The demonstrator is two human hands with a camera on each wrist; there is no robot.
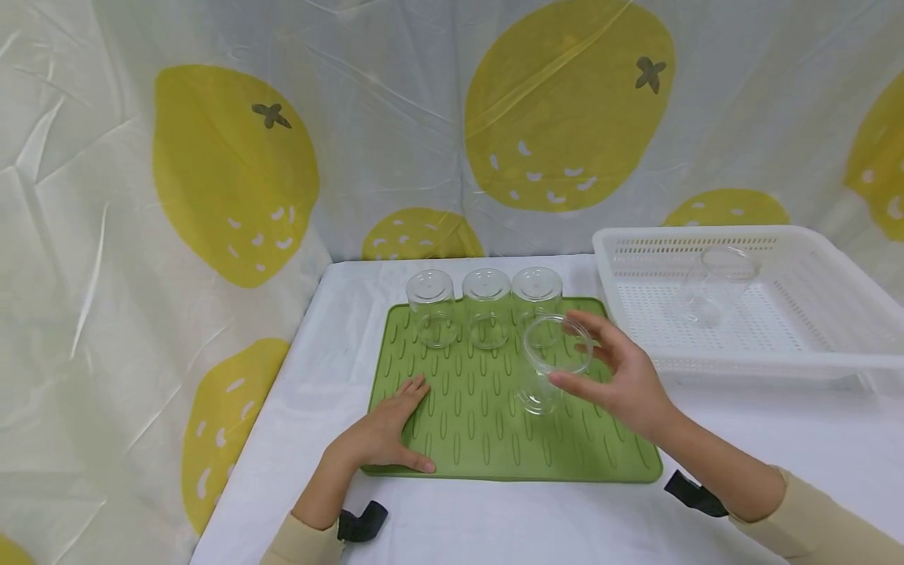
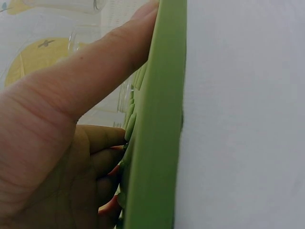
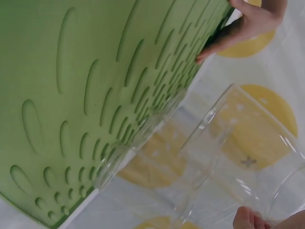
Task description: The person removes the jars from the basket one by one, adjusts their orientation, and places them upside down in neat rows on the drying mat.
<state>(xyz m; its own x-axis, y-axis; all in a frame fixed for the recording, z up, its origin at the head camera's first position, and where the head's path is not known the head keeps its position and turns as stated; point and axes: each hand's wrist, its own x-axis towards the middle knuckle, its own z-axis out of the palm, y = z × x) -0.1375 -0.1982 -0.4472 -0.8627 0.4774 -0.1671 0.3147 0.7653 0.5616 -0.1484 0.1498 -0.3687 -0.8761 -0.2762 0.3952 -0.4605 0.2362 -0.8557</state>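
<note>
My right hand (image 1: 628, 377) holds a clear drinking glass (image 1: 538, 380) near its upper rim, thumb on the near side and fingers on the far side. The glass leans slightly over the right half of a green ribbed drying mat (image 1: 473, 447). In the right wrist view, the held glass (image 3: 238, 148) fills the lower right, with fingertips at its edge. My left hand (image 1: 384, 428) lies on the mat's left edge, fingers extended and thumb at the front corner. Three clear glasses, a left one (image 1: 432, 302), a middle one (image 1: 487, 302) and a right one (image 1: 537, 284), stand base up along the back.
A white perforated plastic basket (image 1: 749, 361) stands at the right, with another clear glass (image 1: 713, 286) inside it. White cloth (image 1: 318, 345) covers the table. Behind and at the left hangs a lemon-print curtain (image 1: 395, 118). Black straps (image 1: 363, 522) are on both wrists.
</note>
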